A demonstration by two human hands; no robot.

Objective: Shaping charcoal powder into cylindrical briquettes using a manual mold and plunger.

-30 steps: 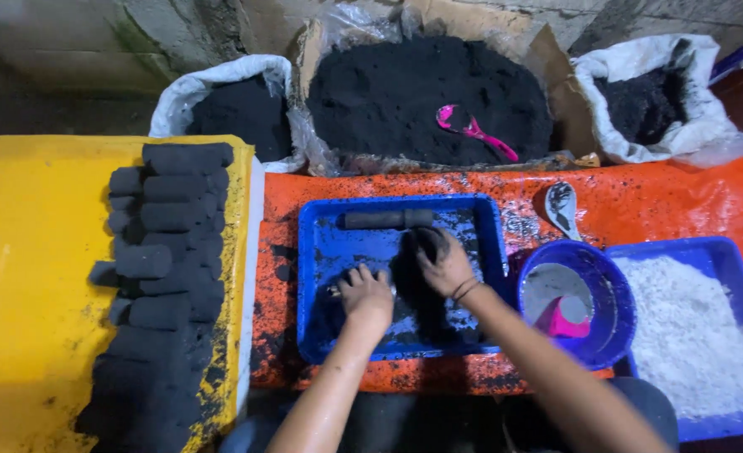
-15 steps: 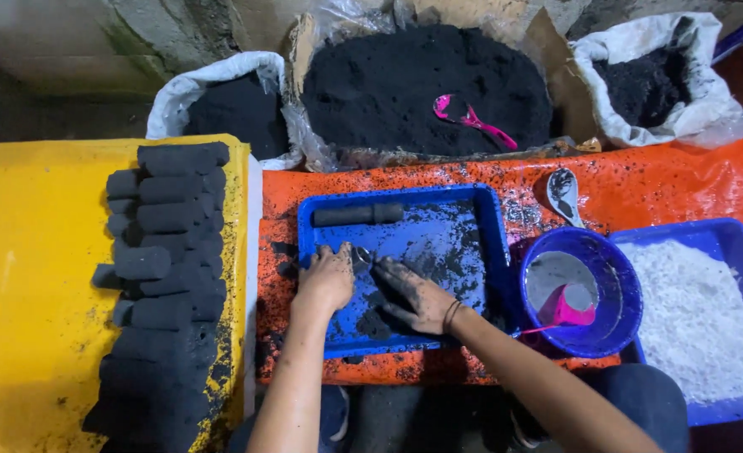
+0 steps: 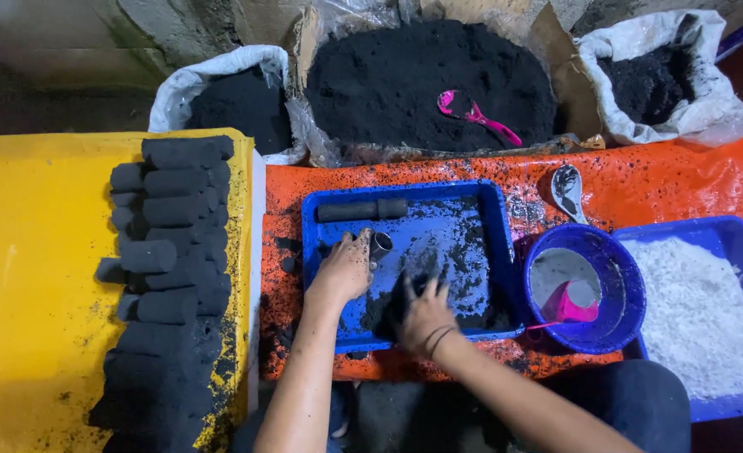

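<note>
- Left hand point(image 3: 344, 270), centre of the frame: fingers curled round a short metal tube point(image 3: 380, 245), steadying it at the upper left of the blue tray point(image 3: 489, 220).
- Right hand point(image 3: 424, 316), just below centre: palm down, fingers spread and cupped over loose black powder point(image 3: 388, 312) on the tray floor; pressing, not gripping anything solid. The tray's walls keep the powder contained.
- A dark cylinder point(image 3: 361, 210) lies along the tray's top edge, within reach.
- Left of frame: finished black cylinders point(image 3: 170, 252) stacked on a yellow surface point(image 3: 36, 294), kept off the mess.
- Right: round blue bowl point(image 3: 631, 289) holding a pink scoop point(image 3: 574, 304); beyond it a tub of white powder point(image 3: 694, 315).
- Top: sacks of black powder point(image 3: 405, 80).
</note>
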